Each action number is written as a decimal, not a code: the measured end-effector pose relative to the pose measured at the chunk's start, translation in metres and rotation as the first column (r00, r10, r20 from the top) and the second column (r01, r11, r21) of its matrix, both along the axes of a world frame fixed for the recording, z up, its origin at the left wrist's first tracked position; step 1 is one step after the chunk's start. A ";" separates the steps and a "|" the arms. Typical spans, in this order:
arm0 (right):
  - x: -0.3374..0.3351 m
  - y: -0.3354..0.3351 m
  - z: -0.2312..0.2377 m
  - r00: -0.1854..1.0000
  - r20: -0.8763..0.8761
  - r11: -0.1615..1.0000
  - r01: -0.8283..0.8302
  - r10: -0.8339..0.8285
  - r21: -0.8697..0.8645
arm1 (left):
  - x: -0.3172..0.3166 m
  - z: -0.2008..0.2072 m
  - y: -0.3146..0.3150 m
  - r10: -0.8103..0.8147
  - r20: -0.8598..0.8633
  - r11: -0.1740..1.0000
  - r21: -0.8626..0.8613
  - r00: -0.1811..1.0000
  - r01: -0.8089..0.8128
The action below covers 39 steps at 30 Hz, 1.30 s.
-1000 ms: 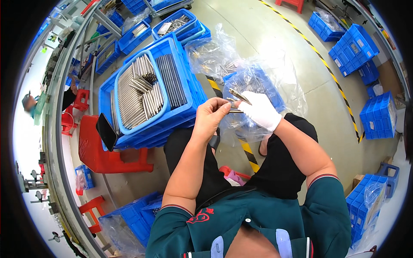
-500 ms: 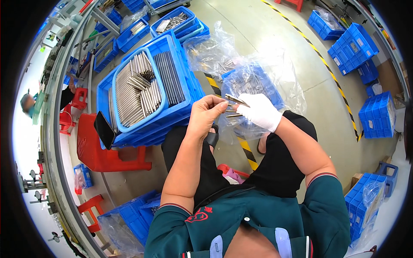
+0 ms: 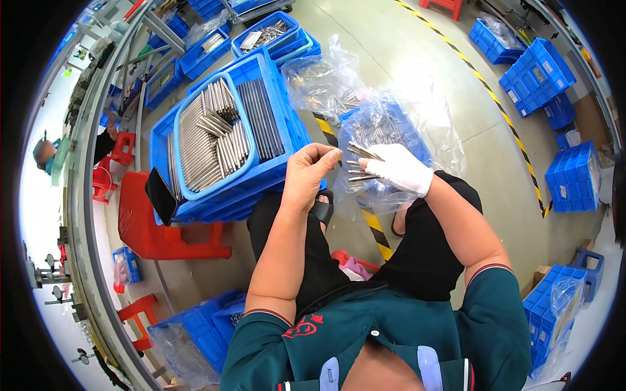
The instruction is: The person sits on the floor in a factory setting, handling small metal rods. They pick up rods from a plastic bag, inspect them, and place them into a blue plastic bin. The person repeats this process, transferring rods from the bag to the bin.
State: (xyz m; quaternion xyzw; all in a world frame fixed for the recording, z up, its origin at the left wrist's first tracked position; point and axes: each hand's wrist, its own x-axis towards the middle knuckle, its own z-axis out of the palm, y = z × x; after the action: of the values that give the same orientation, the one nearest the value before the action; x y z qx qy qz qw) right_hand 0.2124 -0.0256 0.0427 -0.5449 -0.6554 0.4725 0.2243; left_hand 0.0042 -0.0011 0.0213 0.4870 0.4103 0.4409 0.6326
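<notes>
Bare left hand [image 3: 306, 177] just off the blue crate's [image 3: 282, 98] near right corner, thumb and forefinger close together; can't tell if gripping anything. Metal rods [image 3: 365, 152] above the plastic-draped bin's [image 3: 422, 154] near left edge, clamped in gloved right hand [image 3: 399, 171].

The white-gloved right hand [image 3: 396, 169] hides the right ends of its thin silvery metal rods [image 3: 365, 152]; the far red plastic stool [image 3: 442, 6] is cut off by the top edge.

Gloved right hand [image 3: 399, 171] holding metal rods [image 3: 364, 152], left hand [image 3: 308, 171] seemingly pinched
</notes>
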 end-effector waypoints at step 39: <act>-0.003 -0.006 -0.002 0.988 0.014 0.985 -0.154 0.155 -0.081 | -0.002 -0.002 0.000 -0.142 0.005 0.986 -0.088 0.990 0.142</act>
State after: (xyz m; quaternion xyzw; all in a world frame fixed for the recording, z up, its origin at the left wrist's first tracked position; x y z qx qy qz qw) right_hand 0.2098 -0.0318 0.0408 -0.5057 -0.6787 0.5085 0.1584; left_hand 0.0018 -0.0011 0.0196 0.4868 0.3940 0.3760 0.6829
